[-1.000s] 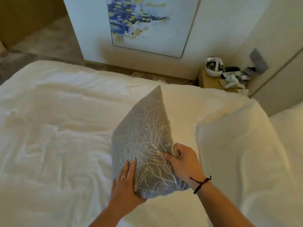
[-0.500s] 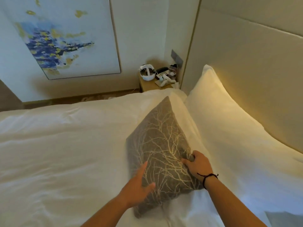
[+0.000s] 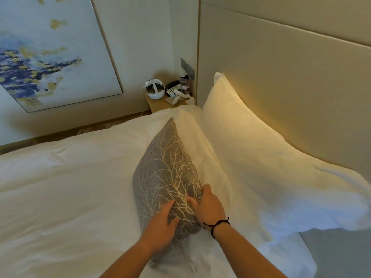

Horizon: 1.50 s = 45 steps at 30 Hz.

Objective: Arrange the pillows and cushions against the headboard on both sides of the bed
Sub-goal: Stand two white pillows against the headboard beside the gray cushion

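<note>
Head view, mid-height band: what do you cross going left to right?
White duvet → grey cushion with branch pattern → front white pillow → rear white pillow → beige headboard. The left hand presses the cushion; the right hand grips its edge.

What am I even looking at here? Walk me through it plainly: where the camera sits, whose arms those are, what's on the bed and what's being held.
There is no machine here. The camera is worn on a person's head and looks forward and down, so the two bare arms coming in from the bottom are the wearer's own.

The left hand lies with its fingers spread on the face of a grey cushion with a pale branch pattern. The right hand, with a dark cord round its wrist, grips the cushion's right edge. The cushion stands on edge on the white duvet, against a white pillow that leans on the beige headboard.

Behind the bed, a bedside table carries small items, and a painting hangs on the wall.
</note>
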### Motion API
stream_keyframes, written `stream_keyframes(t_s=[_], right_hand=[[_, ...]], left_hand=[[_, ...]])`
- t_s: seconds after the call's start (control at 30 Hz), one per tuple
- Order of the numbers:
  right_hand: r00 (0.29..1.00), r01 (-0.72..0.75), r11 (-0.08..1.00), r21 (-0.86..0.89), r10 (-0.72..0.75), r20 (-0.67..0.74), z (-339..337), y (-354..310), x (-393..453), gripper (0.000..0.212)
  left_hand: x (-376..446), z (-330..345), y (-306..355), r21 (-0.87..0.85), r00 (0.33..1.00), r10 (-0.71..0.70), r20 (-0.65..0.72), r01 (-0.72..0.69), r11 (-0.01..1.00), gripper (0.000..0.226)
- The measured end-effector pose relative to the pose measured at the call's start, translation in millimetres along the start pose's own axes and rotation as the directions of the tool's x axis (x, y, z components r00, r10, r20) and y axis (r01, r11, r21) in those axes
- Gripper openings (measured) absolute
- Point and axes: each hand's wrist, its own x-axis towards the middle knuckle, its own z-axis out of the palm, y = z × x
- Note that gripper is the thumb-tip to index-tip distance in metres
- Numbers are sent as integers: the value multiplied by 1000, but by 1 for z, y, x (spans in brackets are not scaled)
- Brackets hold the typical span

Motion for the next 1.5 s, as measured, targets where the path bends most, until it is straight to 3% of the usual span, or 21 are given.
stream_keyframes(t_s=[0.1,0.23,0.33,0.6,0.77,0.93,1.03,1.1,1.3,1.4,1.5], right_hand=[[999,18,999,-52,-19,-28,-1,-1,-26,39],[995,46,999,-22,-44,87,-22,14,-66,40],[986,-15,982,-188,46,162,-56,35,-88,51],[997,-71,955,-290,74,0,-152,63,-93,40],[994,-59,950,-307,27,-108,-206,79,-56,41],[976,-97,891,-443,-1,-216,-257,137,-14,49],[983,-89,841,-533,-14,-186,-276,177,0,54],[992,-78,808,-583,4,-127,-279,199,0,68],[959,-284,901,-329,275,-74,-277,238,-19,106],[959,-280,889,-363,242,-148,-283,235,-24,99],[976,-179,906,-384,116,-182,-289,215,-12,89]], left_hand=[[-1,0,6,61,996,88,-31,-86,994,58],[1,8,23,84,985,167,-32,-164,983,57],[5,22,43,127,976,208,-68,-198,972,55],[9,35,80,264,949,314,-13,-300,917,40],[32,25,94,363,957,289,-33,-258,896,40],[72,46,124,463,965,263,-21,-224,858,40],[104,73,162,480,964,266,15,-240,844,40],[126,94,191,502,954,298,44,-279,818,40],[181,140,268,563,894,432,119,-419,712,41],[194,146,279,579,885,433,171,-446,683,41],[204,143,282,589,877,429,214,-467,659,43]])
